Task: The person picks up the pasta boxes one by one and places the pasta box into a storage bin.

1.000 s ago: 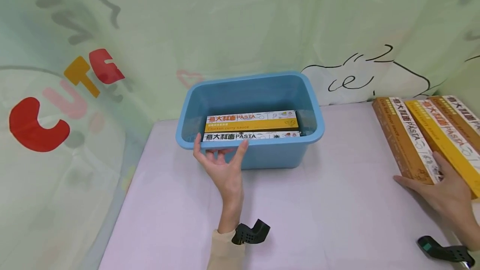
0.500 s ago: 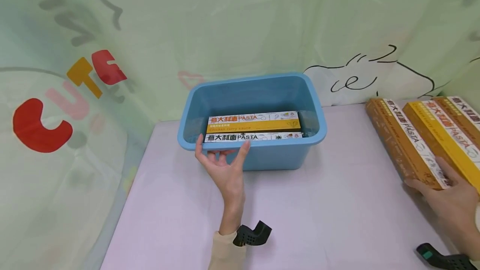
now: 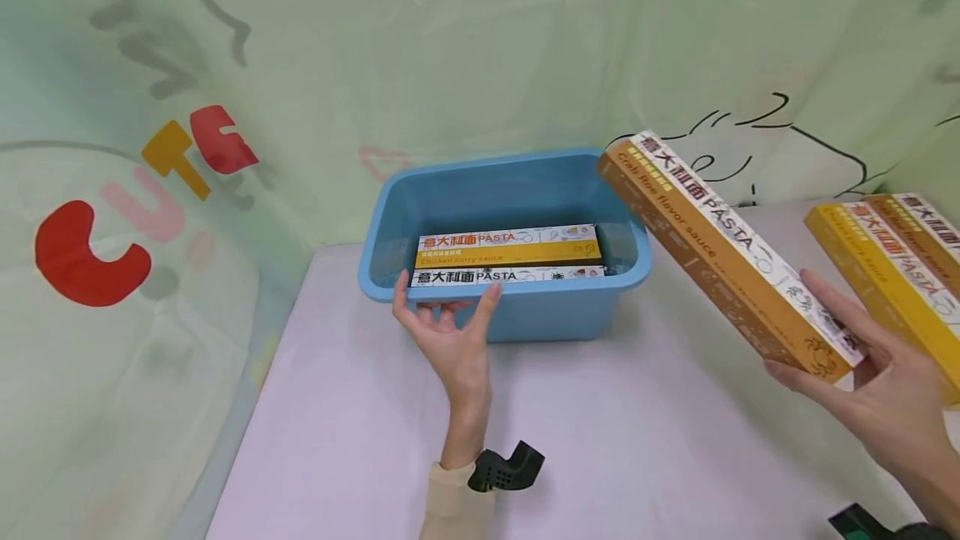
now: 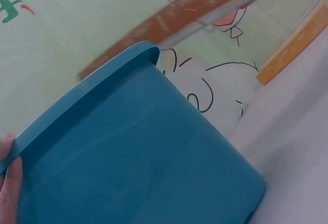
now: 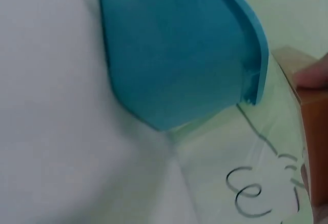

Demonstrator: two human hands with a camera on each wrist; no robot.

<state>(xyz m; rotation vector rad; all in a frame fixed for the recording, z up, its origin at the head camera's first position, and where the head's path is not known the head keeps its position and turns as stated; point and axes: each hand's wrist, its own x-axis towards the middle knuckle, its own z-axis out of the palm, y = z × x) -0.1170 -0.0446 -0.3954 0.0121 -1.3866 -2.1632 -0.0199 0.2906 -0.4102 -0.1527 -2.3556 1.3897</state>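
Note:
A blue plastic basin (image 3: 547, 311) stands on the table by the back cloth. My left hand (image 3: 453, 348) grips its front rim, with fingers and thumb spread along the edge. Inside lie a yellow chicken curry pasta box (image 3: 510, 252) and, in front of it, another pasta box (image 3: 510, 276) showing its white side. My right hand (image 3: 873, 377) holds the near end of a brown crab roe pasta box (image 3: 727, 261) in the air. That box tilts, its far end over the basin's right rim. In the left wrist view the brown box (image 4: 179, 16) passes above the rim.
At the right of the table lie a yellow pasta box (image 3: 888, 282) and a brown pasta box (image 3: 926, 223), side by side. A printed cloth (image 3: 487, 48) hangs behind the basin. The tabletop (image 3: 600, 432) is covered in pale lilac cloth.
My right hand has lifted the brown crab roe pasta box off the table and carried it left toward the basin. The left hand has stayed on the basin's rim.

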